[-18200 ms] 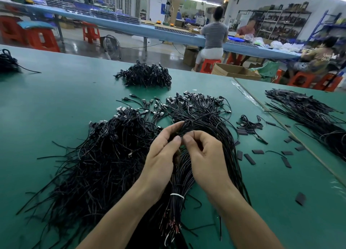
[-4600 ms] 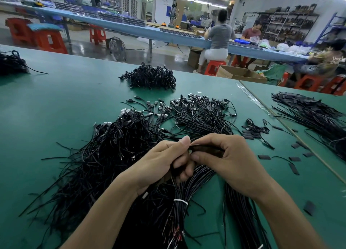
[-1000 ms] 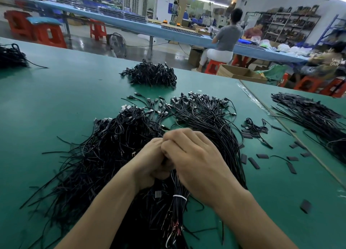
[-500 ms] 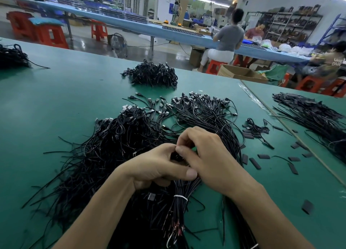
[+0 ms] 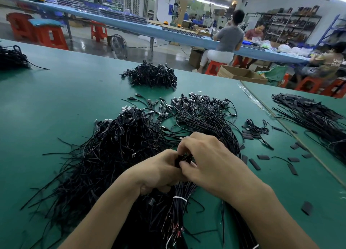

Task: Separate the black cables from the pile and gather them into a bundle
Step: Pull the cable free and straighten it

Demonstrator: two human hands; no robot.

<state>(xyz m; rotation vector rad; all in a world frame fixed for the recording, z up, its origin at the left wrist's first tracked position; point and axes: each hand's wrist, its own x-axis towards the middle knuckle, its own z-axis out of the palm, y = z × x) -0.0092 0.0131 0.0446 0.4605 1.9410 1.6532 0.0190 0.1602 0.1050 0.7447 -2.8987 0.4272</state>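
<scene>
A big loose pile of black cables with silver plugs spreads over the green table. In front of me lies a bundle of black cables tied with a white band, its stripped ends pointing toward me. My left hand grips the top of this bundle, fingers curled round it. My right hand meets it from the right and pinches the same cable ends between thumb and fingers. The spot where the fingers meet is partly hidden.
A smaller heap of black cables sits farther back, another heap at the far left. Long cables lie on the right table section. Short black sleeve pieces are scattered right of my hands. People sit at a blue bench behind.
My left thumb has pulled back from across the bundle and both hands have closed tighter round its top. The piles have not moved.
</scene>
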